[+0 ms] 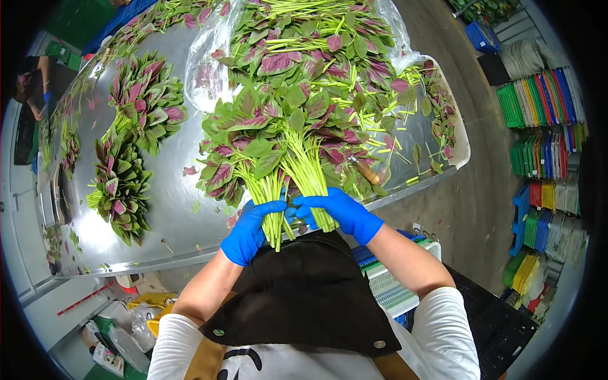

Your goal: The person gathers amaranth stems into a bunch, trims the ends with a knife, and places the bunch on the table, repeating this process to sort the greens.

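Note:
Both my hands wear blue gloves and grip the pale green stems of a bunch of red-and-green amaranth (pixel 278 136) at the near edge of a steel table (pixel 171 209). My left hand (pixel 250 228) wraps the stems on the left side. My right hand (pixel 339 212) closes on the stems on the right. The leafy tops fan away from me over the table. A knife with a wooden handle (pixel 366 171) lies just beyond my right hand among the leaves.
Two tied amaranth bunches (pixel 123 183) (pixel 147 98) lie on the table's left. A loose heap on clear plastic (pixel 316 38) fills the far side. Stacked coloured crates (pixel 544 126) line the right wall. Another person (pixel 38 82) stands at far left.

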Tool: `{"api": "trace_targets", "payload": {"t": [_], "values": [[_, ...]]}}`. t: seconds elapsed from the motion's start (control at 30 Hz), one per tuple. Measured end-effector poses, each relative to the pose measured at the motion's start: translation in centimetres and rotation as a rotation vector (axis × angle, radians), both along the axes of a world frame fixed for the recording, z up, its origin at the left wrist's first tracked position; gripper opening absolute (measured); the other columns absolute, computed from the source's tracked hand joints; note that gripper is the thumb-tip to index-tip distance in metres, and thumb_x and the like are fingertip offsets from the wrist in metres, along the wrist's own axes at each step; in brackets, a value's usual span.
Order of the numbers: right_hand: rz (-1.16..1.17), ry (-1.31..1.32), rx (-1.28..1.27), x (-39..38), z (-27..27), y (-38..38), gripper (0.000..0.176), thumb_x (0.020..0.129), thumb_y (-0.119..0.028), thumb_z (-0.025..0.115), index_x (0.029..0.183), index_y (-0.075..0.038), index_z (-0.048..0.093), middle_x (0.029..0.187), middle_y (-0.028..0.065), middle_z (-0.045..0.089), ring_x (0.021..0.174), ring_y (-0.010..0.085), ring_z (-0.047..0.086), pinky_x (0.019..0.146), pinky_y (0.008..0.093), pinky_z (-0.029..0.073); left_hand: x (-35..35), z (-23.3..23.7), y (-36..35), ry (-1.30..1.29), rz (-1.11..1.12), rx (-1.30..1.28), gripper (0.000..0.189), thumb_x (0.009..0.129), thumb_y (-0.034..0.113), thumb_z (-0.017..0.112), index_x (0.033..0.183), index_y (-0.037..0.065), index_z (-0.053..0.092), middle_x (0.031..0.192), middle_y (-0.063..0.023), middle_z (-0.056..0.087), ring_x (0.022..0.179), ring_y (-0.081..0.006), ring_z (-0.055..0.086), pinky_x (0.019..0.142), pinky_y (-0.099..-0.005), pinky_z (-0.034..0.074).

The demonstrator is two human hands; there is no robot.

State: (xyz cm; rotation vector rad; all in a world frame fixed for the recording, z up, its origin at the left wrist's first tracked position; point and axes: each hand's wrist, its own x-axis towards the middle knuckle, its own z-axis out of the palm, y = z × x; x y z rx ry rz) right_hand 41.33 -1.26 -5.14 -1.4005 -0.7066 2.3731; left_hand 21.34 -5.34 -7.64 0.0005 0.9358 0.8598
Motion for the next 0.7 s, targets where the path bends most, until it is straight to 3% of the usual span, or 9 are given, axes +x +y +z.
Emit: {"api": "trace_targets", "payload": {"t": [0.17, 0.27, 0.4, 0.43, 0.47, 0.53, 0.6, 0.67, 0.7], "values": [[-0.101, -0.102, 0.053, -1.3, -1.0, -0.2, 0.030, 0.078, -0.032, 0.072, 0.086, -0.005, 0.063, 0.069, 0.0010, 0.055, 0.048, 0.0084, 0.048, 0.044, 0.0240, 0.039, -0.1, 0.6, 0.3, 0.143, -0.091, 0.023, 0.032, 0.079, 0.000, 0.064, 0.110, 0.001, 0.058, 0.095, -0.0099, 0.065, 0.079, -0.0190, 0.065, 0.070, -0.0315, 0.056], [-0.210, -0.011, -0.083, -2.7, -0.4, -1.0, 0.030, 0.077, -0.032, 0.074, 0.085, -0.005, 0.063, 0.067, -0.0005, 0.052, 0.048, 0.0074, 0.045, 0.043, 0.0238, 0.036, -0.2, 0.1, 0.1, 0.127, -0.083, 0.052, 0.031, 0.080, 0.003, 0.065, 0.110, 0.001, 0.058, 0.097, -0.0102, 0.065, 0.080, -0.0198, 0.065, 0.071, -0.0328, 0.056], [-0.276, 0.451, -0.133, -0.5, -0.1, -1.1, 0.028, 0.089, -0.022, 0.058, 0.107, -0.001, 0.062, 0.060, -0.0071, 0.037, 0.047, 0.0039, 0.035, 0.044, 0.0203, 0.032, -2.0, -0.3, 0.0, -0.059, 0.130, -0.055, 0.040, 0.083, 0.004, 0.064, 0.121, 0.003, 0.053, 0.101, -0.0047, 0.064, 0.082, -0.0188, 0.063, 0.071, -0.0359, 0.054], [-0.286, 0.495, -0.161, 0.4, -0.1, -1.2, 0.032, 0.092, -0.018, 0.051, 0.117, 0.001, 0.057, 0.059, -0.0082, 0.030, 0.047, 0.0028, 0.032, 0.043, 0.0193, 0.030, -2.7, -0.5, 0.0, -0.262, 0.170, -0.010, 0.041, 0.084, 0.004, 0.062, 0.123, 0.003, 0.052, 0.099, -0.0041, 0.063, 0.080, -0.0175, 0.061, 0.072, -0.0355, 0.054], [-0.336, 0.560, -0.171, 1.2, 0.2, -1.2, 0.032, 0.092, -0.016, 0.050, 0.118, 0.001, 0.056, 0.059, -0.0083, 0.031, 0.046, 0.0029, 0.031, 0.043, 0.0195, 0.028, -3.1, -0.3, 0.3, -0.465, 0.209, 0.038, 0.041, 0.086, 0.005, 0.061, 0.125, 0.004, 0.050, 0.098, -0.0035, 0.063, 0.078, -0.0162, 0.060, 0.073, -0.0350, 0.053], [-0.435, 0.689, -0.194, 3.1, 1.1, -1.1, 0.032, 0.093, -0.013, 0.047, 0.122, 0.001, 0.053, 0.059, -0.0084, 0.033, 0.043, 0.0030, 0.029, 0.041, 0.0198, 0.025, -3.9, 0.0, 0.8, -0.511, 0.331, 0.064, 0.042, 0.090, 0.007, 0.055, 0.131, 0.003, 0.044, 0.092, -0.0015, 0.061, 0.071, -0.0123, 0.055, 0.070, -0.0341, 0.051], [-0.366, 0.576, -0.068, 5.3, 2.1, 0.3, 0.033, 0.092, -0.016, 0.050, 0.120, 0.000, 0.054, 0.060, -0.0082, 0.038, 0.044, 0.0026, 0.032, 0.041, 0.0200, 0.026, -4.7, 0.8, 1.6, -0.519, 0.351, 0.124, 0.042, 0.091, 0.007, 0.053, 0.132, 0.003, 0.043, 0.091, -0.0014, 0.061, 0.069, -0.0114, 0.054, 0.069, -0.0338, 0.051], [-0.074, -0.391, 0.318, 8.0, 6.5, 4.1, 0.029, 0.091, -0.021, 0.053, 0.113, -0.001, 0.057, 0.060, -0.0065, 0.045, 0.044, 0.0024, 0.036, 0.041, 0.0197, 0.029, -6.1, 3.2, 2.1, -0.349, 0.226, 0.149, 0.042, 0.091, 0.007, 0.053, 0.131, 0.000, 0.042, 0.091, -0.0024, 0.059, 0.068, -0.0109, 0.052, 0.065, -0.0312, 0.049], [-0.069, -0.597, 0.492, 9.7, 8.0, 5.2, 0.028, 0.090, -0.024, 0.055, 0.109, -0.003, 0.057, 0.061, -0.0054, 0.048, 0.045, 0.0025, 0.037, 0.041, 0.0195, 0.030, -6.5, 5.1, 2.2, -0.251, 0.185, 0.177, 0.042, 0.090, 0.007, 0.054, 0.129, -0.001, 0.043, 0.091, -0.0032, 0.059, 0.068, -0.0108, 0.053, 0.064, -0.0312, 0.048]]}}
